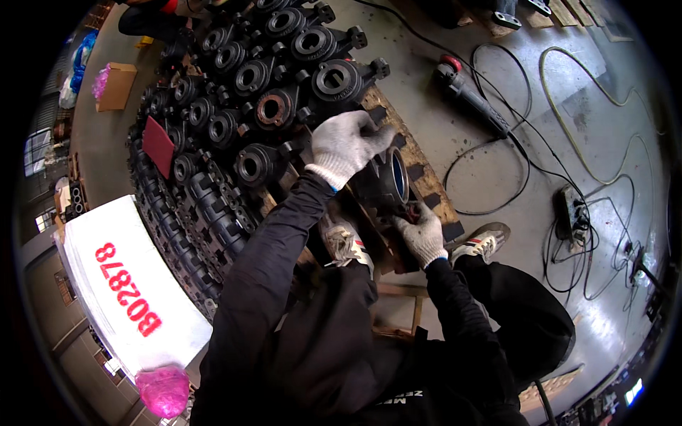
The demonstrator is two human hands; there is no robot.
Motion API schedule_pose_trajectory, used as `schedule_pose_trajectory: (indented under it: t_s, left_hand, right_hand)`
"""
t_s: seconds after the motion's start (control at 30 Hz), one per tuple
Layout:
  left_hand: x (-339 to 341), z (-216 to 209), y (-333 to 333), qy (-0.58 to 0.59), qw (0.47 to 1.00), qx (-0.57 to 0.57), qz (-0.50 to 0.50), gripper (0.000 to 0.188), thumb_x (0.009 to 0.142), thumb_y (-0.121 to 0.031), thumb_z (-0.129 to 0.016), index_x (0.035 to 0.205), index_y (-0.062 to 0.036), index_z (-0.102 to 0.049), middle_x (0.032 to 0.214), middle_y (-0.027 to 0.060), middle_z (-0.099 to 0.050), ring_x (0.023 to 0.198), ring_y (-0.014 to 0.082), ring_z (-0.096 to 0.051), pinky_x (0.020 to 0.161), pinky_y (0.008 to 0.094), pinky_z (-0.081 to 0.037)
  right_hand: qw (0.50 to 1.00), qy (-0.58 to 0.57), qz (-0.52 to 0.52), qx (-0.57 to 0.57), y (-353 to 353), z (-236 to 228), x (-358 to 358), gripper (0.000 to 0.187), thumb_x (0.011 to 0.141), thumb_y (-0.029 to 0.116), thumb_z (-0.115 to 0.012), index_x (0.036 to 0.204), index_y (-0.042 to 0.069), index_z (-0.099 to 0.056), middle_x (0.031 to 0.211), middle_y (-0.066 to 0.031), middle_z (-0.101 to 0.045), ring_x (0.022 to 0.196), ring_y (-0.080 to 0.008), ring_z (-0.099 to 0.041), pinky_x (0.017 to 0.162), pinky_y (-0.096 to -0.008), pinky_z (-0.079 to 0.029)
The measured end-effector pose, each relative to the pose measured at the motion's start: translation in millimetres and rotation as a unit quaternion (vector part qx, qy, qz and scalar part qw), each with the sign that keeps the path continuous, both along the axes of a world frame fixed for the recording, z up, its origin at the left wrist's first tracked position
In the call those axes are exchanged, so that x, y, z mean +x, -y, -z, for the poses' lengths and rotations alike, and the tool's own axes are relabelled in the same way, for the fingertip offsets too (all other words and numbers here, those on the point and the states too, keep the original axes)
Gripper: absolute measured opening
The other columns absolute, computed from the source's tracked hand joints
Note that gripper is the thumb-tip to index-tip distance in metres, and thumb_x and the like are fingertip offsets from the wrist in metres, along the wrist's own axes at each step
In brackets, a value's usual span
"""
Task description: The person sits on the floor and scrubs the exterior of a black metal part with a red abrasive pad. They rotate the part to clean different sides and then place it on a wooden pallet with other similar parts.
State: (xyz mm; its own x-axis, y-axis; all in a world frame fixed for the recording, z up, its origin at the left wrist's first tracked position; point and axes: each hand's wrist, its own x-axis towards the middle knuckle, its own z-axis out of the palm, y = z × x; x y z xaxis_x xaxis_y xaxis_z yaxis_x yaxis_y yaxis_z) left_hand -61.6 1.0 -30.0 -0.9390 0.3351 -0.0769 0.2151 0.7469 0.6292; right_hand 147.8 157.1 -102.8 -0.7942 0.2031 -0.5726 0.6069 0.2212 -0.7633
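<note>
A black cast-metal housing with a round, bright-rimmed bore lies tilted on the wooden pallet between my feet. Over its far end is my left hand in a pale knitted glove, thumb and fingers curled toward each other close to the rim. What those fingers hold, if anything, is hidden. My right hand, gloved alike, closes on the near end of the housing, beside a small reddish spot. The lower side of the housing is out of sight.
Rows of similar black castings crowd the pallet ahead and left, with a red sheet among them. An angle grinder and looping cables lie on the floor at right, near a power strip. A white sack stands left.
</note>
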Motion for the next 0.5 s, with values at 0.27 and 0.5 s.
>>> schedule_pose_trajectory:
  t_s: [0.27, 0.5]
  left_hand:
    - [-9, 25, -25, 0.087, 0.993, -0.057, 0.061, 0.057, 0.094, -0.059, -0.073, 0.104, -0.0032, -0.075, 0.096, 0.0210, -0.076, 0.095, 0.0404, -0.073, 0.086, 0.0468, -0.058]
    - [33, -7, 7, -0.069, 0.988, 0.090, 0.103, 0.029, 0.093, -0.014, -0.071, 0.120, -0.0054, -0.068, 0.113, 0.0178, -0.072, 0.106, 0.0386, -0.071, 0.093, 0.0461, -0.058]
  right_hand:
    - [0.976, 0.062, 0.133, -0.161, -7, -8, 32, 0.039, 0.094, 0.017, -0.080, 0.122, -0.008, -0.069, 0.111, -0.0146, -0.080, 0.098, -0.0180, -0.073, 0.090, -0.0334, -0.057]
    - [0.927, 0.092, 0.213, -0.295, 8, -61, -1, 0.024, 0.100, 0.013, -0.068, 0.115, -0.006, -0.072, 0.101, -0.0088, -0.077, 0.085, -0.0154, -0.072, 0.078, -0.0323, -0.057]
